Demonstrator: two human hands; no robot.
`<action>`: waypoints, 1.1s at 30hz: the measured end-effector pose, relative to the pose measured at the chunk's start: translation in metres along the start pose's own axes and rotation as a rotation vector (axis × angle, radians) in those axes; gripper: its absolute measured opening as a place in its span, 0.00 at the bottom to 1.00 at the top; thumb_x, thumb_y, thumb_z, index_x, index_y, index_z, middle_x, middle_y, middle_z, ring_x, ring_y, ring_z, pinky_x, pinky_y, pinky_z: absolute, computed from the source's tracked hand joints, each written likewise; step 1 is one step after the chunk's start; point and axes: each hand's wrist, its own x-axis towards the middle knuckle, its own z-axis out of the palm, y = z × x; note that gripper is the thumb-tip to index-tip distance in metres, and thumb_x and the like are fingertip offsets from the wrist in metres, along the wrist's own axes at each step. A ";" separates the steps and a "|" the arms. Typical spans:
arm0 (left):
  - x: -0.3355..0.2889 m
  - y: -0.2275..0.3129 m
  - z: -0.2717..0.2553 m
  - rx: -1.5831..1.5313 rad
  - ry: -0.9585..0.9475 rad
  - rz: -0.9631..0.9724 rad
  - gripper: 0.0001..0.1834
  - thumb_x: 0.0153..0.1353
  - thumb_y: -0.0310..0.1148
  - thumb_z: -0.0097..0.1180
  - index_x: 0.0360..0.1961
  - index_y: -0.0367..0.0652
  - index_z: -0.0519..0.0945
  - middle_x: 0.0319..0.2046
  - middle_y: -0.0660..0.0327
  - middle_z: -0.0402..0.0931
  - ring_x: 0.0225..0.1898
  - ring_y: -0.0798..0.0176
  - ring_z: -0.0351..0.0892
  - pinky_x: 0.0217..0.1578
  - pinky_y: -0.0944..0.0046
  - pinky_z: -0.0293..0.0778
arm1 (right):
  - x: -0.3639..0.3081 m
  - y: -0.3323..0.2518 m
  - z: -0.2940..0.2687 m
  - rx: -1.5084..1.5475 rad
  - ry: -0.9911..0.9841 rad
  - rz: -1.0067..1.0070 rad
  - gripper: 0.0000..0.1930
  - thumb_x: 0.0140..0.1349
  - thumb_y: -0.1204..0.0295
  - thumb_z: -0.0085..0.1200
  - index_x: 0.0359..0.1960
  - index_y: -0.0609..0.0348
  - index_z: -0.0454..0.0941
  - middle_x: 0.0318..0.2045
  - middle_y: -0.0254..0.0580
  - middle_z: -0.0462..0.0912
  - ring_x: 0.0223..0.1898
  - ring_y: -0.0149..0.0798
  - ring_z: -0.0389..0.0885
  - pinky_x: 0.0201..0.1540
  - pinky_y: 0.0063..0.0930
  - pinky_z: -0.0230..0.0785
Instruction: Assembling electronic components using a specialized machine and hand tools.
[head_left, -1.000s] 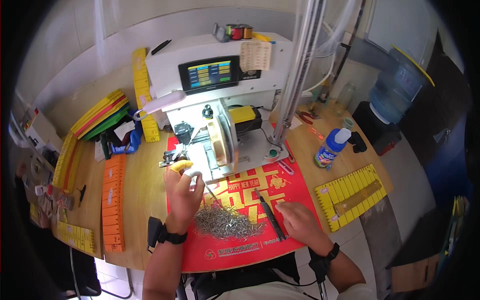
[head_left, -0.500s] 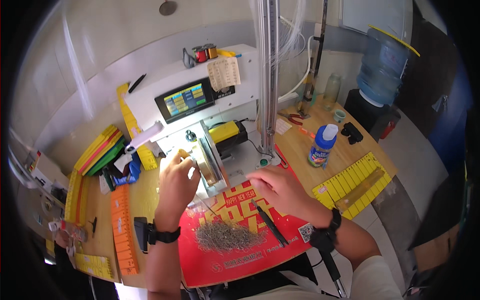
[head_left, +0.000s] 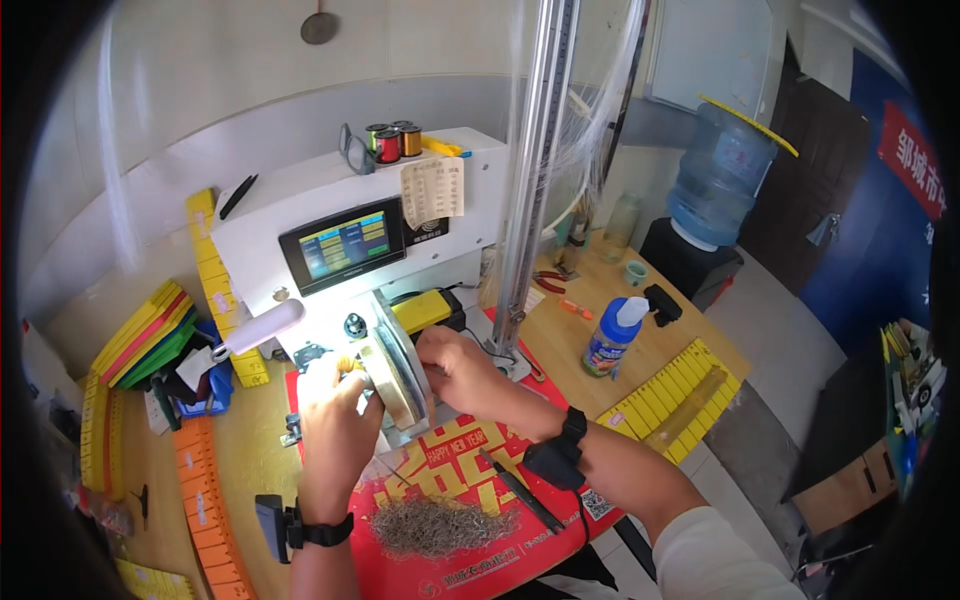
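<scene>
My left hand (head_left: 338, 395) is at the left side of a rounded metal head (head_left: 392, 385) on a white machine (head_left: 345, 200). Its fingers are pinched together, and what they hold, if anything, is hidden. Against the right side of that head rests my right hand (head_left: 462, 370), fingers curled inward with the tips out of sight behind the metal edge. Below the hands, a tangled heap of thin silvery wire pieces (head_left: 440, 527) lies on a red printed mat (head_left: 400, 575). Right of the heap is a dark pen-like tool (head_left: 522, 492).
The machine carries a lit screen (head_left: 345, 243) and thread spools (head_left: 387, 148). A metal column (head_left: 535, 180) with white strands rises behind. Right stand a blue bottle (head_left: 605, 345), a yellow ruled board (head_left: 670, 400) and a water dispenser (head_left: 690, 255). An orange ruled strip (head_left: 208, 510) lies left.
My right hand has moved left and up from over the mat to the right side of the metal head. My left hand stays at the head's left side. The view has shifted.
</scene>
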 end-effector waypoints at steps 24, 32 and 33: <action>0.014 0.142 0.153 -0.290 -0.384 0.404 0.40 0.60 0.25 0.57 0.74 0.32 0.60 0.73 0.36 0.58 0.62 0.34 0.73 0.60 0.44 0.73 | -0.131 -0.035 -0.167 0.830 0.637 0.520 0.05 0.73 0.73 0.55 0.39 0.61 0.76 0.21 0.30 0.72 0.19 0.24 0.66 0.23 0.20 0.57; -0.030 0.188 0.040 -0.450 -0.169 0.428 0.30 0.64 0.27 0.62 0.68 0.42 0.72 0.70 0.35 0.60 0.56 0.35 0.77 0.54 0.48 0.78 | -0.015 -0.145 -0.239 0.575 0.560 0.158 0.07 0.74 0.68 0.55 0.39 0.57 0.75 0.19 0.28 0.71 0.15 0.21 0.65 0.18 0.17 0.55; -0.029 0.193 0.027 -0.441 -0.050 0.423 0.22 0.66 0.26 0.61 0.62 0.41 0.78 0.68 0.38 0.64 0.58 0.36 0.75 0.55 0.51 0.76 | 0.008 -0.155 -0.245 0.598 0.534 0.137 0.08 0.74 0.67 0.56 0.39 0.57 0.75 0.19 0.28 0.71 0.15 0.21 0.66 0.18 0.18 0.55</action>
